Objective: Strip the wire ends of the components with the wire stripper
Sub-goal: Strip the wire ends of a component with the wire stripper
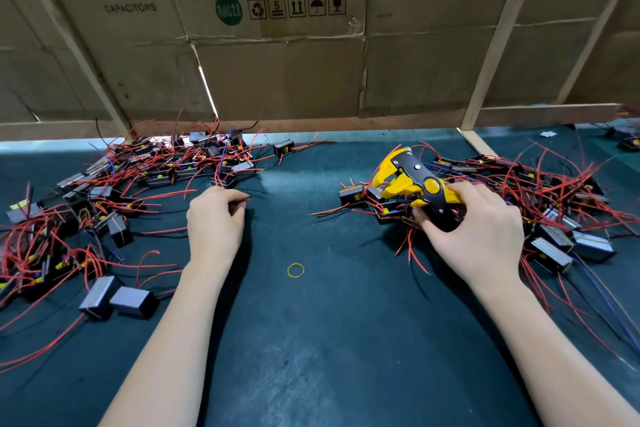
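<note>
A yellow rubber band (296, 270) is lying on the green mat (329, 340), nearer than both hands and between them. The left hand (215, 220) is curling its fingers round a thin red wire (239, 199). The right hand (474, 229) is gripping the wire stripper (414, 184) by its handles (jaws parted, pointing left). Piles of wired components (104, 191) are spreading outward beside each hand.

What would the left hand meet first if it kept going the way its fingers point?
Likely the nearest component at the edge of the left pile; the left hand already pinches a red wire there. Depth is uncertain.
</note>
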